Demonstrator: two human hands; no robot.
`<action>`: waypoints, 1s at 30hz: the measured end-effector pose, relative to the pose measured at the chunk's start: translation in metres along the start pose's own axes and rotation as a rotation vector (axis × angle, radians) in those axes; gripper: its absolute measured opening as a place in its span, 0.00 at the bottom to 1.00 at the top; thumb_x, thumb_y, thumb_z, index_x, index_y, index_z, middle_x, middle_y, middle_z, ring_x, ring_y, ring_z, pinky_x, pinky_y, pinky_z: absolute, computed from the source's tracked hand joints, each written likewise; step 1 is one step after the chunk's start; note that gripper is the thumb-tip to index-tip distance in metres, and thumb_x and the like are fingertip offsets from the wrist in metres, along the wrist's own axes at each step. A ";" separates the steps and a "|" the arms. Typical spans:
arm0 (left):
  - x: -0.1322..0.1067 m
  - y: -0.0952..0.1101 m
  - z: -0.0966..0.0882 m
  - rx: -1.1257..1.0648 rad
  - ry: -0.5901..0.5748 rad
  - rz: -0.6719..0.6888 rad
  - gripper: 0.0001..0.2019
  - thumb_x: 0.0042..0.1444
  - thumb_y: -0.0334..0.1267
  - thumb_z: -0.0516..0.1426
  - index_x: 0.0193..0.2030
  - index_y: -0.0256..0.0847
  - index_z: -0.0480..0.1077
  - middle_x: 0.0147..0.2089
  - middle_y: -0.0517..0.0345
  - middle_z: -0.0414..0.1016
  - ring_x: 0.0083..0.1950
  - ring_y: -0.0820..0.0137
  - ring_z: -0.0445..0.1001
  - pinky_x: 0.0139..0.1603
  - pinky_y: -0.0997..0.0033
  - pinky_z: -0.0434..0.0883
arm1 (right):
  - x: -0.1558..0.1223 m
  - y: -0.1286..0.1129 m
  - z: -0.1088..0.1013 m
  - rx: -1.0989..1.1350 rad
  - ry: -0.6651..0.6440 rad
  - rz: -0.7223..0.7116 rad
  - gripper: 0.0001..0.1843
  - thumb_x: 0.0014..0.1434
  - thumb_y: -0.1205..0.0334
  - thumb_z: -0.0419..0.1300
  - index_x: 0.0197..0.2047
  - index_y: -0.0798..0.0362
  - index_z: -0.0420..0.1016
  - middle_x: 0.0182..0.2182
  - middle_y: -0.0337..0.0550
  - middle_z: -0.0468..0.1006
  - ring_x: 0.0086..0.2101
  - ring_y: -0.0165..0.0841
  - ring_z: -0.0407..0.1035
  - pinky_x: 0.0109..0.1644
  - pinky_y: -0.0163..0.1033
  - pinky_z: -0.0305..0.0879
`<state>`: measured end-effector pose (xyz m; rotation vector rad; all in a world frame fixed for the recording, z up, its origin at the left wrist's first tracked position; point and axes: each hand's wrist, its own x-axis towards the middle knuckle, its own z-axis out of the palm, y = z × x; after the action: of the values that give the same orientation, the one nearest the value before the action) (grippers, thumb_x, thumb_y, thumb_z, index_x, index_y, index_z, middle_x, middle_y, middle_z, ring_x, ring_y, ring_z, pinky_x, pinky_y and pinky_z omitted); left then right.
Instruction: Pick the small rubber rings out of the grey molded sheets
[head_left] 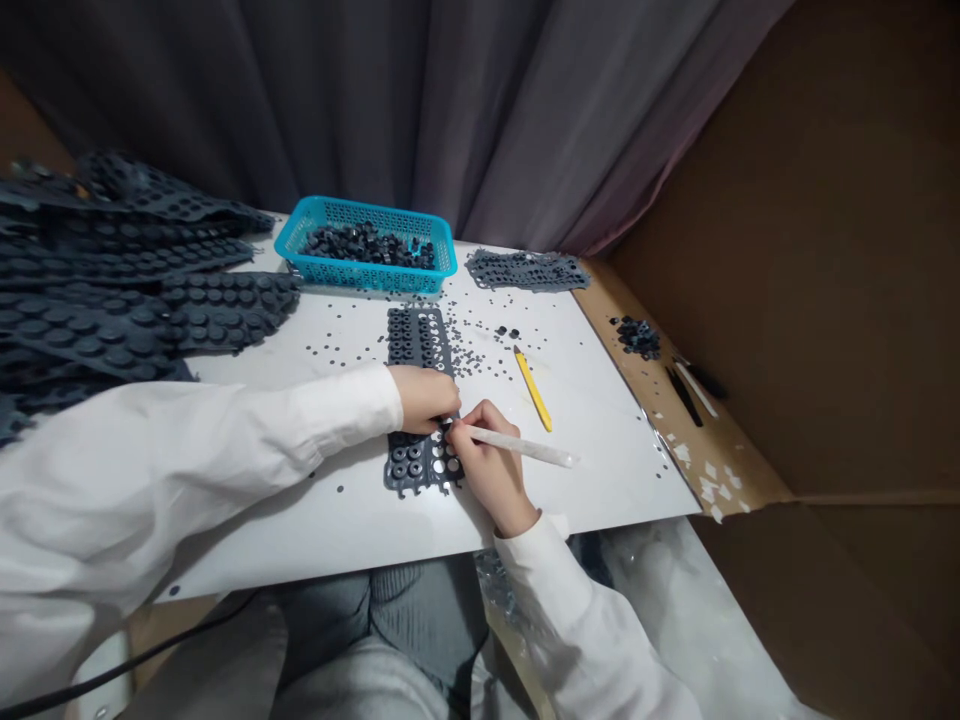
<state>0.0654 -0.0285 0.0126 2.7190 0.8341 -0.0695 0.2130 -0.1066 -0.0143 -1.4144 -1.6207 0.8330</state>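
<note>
**Punched rubber sheet under the hands**

The sheet lies on a white board, under the left hand; its fingers are together, resting on the sheet; the right hand has fingers closed on a white stick, whose end is just beside the left fingers, over the sheet.

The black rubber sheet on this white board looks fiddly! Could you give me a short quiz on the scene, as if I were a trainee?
1. What colour is the basket behind the black rubber sheet?
2. True or false: the yellow tool lies inside the basket.
3. Which of the hands holds the white stick: A the left, B the right, C neither?

Key: 1 blue; 2 false, it lies on the white board; 3 B, the right hand.
</note>
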 end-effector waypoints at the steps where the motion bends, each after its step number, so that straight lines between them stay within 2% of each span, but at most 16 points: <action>1: 0.001 0.000 0.000 0.003 -0.006 -0.006 0.04 0.41 0.27 0.59 0.24 0.40 0.70 0.28 0.56 0.73 0.28 0.67 0.70 0.31 0.69 0.62 | 0.000 0.000 0.000 -0.010 0.003 -0.006 0.08 0.51 0.65 0.55 0.22 0.50 0.61 0.17 0.32 0.67 0.22 0.29 0.63 0.27 0.34 0.55; 4: -0.004 -0.005 0.003 -0.037 0.023 0.023 0.06 0.43 0.26 0.58 0.22 0.40 0.68 0.27 0.58 0.71 0.27 0.69 0.68 0.30 0.70 0.61 | 0.001 0.001 0.000 -0.035 0.011 -0.019 0.07 0.50 0.65 0.54 0.22 0.50 0.61 0.17 0.32 0.67 0.22 0.29 0.62 0.27 0.34 0.55; 8: -0.022 -0.016 0.012 -0.215 0.196 0.120 0.05 0.51 0.29 0.56 0.27 0.39 0.68 0.26 0.59 0.68 0.27 0.71 0.66 0.29 0.74 0.61 | 0.001 0.001 0.002 -0.044 0.014 -0.014 0.08 0.50 0.65 0.54 0.21 0.50 0.60 0.17 0.33 0.66 0.22 0.29 0.62 0.27 0.34 0.55; 10: -0.031 -0.018 0.017 -0.295 0.268 0.106 0.05 0.55 0.31 0.54 0.29 0.37 0.68 0.26 0.59 0.66 0.27 0.72 0.65 0.30 0.75 0.61 | 0.001 0.001 0.002 -0.053 0.010 -0.013 0.09 0.50 0.65 0.54 0.21 0.50 0.59 0.17 0.33 0.66 0.22 0.29 0.62 0.27 0.34 0.55; 13: -0.038 -0.018 0.022 -0.327 0.315 0.065 0.06 0.57 0.33 0.53 0.31 0.36 0.69 0.27 0.58 0.66 0.29 0.72 0.65 0.30 0.76 0.61 | 0.000 0.002 0.003 -0.054 0.003 -0.009 0.09 0.51 0.65 0.54 0.22 0.50 0.60 0.18 0.33 0.66 0.22 0.29 0.62 0.28 0.34 0.55; 20: -0.030 -0.013 0.014 -0.224 0.207 0.131 0.03 0.54 0.31 0.56 0.35 0.38 0.71 0.29 0.58 0.68 0.30 0.71 0.66 0.32 0.75 0.62 | -0.001 0.001 0.002 -0.018 0.004 0.015 0.09 0.52 0.65 0.55 0.23 0.51 0.60 0.18 0.33 0.67 0.22 0.29 0.64 0.28 0.34 0.57; 24: -0.024 -0.010 0.004 -0.134 0.136 0.191 0.06 0.50 0.29 0.59 0.36 0.37 0.72 0.29 0.57 0.69 0.31 0.69 0.68 0.32 0.74 0.63 | -0.005 0.002 0.002 -0.001 -0.005 0.009 0.08 0.55 0.63 0.55 0.25 0.50 0.61 0.19 0.33 0.69 0.23 0.30 0.65 0.28 0.33 0.56; 30: -0.016 -0.005 -0.002 -0.009 0.069 0.188 0.03 0.48 0.28 0.59 0.30 0.38 0.73 0.30 0.56 0.72 0.33 0.69 0.71 0.32 0.74 0.64 | -0.007 0.004 0.001 0.019 0.000 0.035 0.09 0.57 0.62 0.55 0.25 0.50 0.61 0.20 0.33 0.70 0.23 0.29 0.66 0.29 0.33 0.57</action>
<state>0.0487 -0.0325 0.0150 2.7910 0.5916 0.0686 0.2142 -0.1126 -0.0197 -1.4333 -1.5883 0.8667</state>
